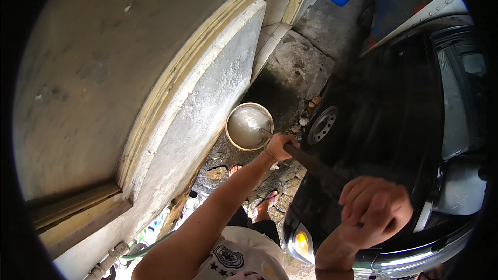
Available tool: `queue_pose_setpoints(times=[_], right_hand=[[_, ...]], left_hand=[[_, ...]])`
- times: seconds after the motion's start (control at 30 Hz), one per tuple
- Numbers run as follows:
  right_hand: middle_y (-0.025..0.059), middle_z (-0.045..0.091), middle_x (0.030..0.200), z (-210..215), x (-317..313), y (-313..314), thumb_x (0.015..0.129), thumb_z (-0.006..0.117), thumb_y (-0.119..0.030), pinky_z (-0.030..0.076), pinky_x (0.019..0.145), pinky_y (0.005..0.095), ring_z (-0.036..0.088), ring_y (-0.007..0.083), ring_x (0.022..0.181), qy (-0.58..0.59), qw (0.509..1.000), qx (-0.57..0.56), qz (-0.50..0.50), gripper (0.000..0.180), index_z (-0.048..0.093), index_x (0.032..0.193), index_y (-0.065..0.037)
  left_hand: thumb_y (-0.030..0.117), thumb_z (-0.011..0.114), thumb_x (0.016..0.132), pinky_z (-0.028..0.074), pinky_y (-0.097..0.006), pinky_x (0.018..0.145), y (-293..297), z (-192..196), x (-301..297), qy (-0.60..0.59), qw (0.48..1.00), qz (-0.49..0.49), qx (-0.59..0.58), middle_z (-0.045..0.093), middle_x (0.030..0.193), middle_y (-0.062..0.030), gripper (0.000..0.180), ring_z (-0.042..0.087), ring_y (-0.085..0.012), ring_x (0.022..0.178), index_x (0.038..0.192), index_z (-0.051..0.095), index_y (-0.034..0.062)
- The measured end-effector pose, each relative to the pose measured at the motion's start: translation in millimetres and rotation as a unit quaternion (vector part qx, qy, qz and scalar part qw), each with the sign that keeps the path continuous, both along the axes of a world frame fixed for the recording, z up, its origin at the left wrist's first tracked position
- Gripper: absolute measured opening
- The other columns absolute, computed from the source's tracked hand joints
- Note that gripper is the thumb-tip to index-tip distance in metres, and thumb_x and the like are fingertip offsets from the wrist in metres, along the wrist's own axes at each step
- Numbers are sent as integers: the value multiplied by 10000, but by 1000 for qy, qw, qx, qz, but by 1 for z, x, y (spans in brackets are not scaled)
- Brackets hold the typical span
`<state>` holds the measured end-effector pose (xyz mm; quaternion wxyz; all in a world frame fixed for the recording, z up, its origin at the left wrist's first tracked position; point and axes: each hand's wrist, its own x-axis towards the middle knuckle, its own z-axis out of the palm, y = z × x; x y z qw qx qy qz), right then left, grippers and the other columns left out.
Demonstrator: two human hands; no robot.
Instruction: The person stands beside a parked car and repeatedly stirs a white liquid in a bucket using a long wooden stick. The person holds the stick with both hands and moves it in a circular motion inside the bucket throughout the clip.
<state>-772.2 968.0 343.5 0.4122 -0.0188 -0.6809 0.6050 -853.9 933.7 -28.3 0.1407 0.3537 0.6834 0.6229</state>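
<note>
I see left hand (280, 146) clamped on pole (307, 159); its lower tip hidden in cloudy liquid (246, 127) in bucket (248, 149), just ahead-left of hand. Right hand (377, 207) curled by pole's dim upper end; I cannot tell whether it grips. Black vehicle (394, 119) crowds right side, partly cut off; whitewashed wall (207, 93) bounds left hand's left.

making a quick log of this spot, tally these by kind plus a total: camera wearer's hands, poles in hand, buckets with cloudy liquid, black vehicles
Hands: 2, the left hand and the right hand
Pole: 1
Bucket: 1
Black vehicle: 1
Total: 5
</note>
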Motion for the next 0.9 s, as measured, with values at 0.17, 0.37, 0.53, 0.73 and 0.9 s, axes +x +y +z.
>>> queue_pose_setpoints(times=[0.17, 0.37, 0.53, 0.73, 0.9], right_hand=[[15, 468, 421, -21, 7, 3, 967, 599, -224, 460, 352, 289, 477, 121, 330, 49, 998, -19, 17, 344, 442, 696, -79], [24, 452, 417, -41, -1, 21, 961, 557, -134, 426, 323, 291, 444, 120, 316, 49, 989, -110, 86, 350, 409, 647, -92], [35, 475, 424, -14, 10, 19, 901, 568, -37, 445, 334, 292, 458, 114, 324, 21, 987, -98, 128, 315, 434, 618, -62], [39, 492, 424, 20, 18, 3, 890, 662, -124, 487, 366, 296, 489, 111, 340, -26, 999, -33, 20, 357, 432, 624, -62], [20, 472, 425, -9, 19, -4, 942, 633, -195, 482, 370, 292, 476, 116, 336, 14, 999, -1, -34, 377, 438, 644, -70]], left_hand=[[213, 719, 744, 447, -416, 491, -10, -2, -37, 80, 994, -62, -33, 530, 530, -132, 254, 593, -338, 517, 628, 542, 72], [227, 724, 750, 450, -409, 520, -53, -5, -22, 29, 992, 33, -116, 531, 541, -147, 254, 586, -342, 536, 641, 568, 59], [177, 707, 749, 432, -382, 501, -57, 0, 35, -12, 991, 112, -70, 529, 541, -128, 240, 572, -304, 506, 623, 543, 55], [198, 715, 731, 450, -400, 500, -13, 16, 47, -24, 996, 85, 13, 539, 537, -120, 244, 582, -321, 509, 624, 537, 70], [234, 724, 726, 468, -425, 494, 3, 2, -11, 71, 996, -44, 17, 555, 530, -114, 259, 603, -360, 532, 618, 542, 85]])
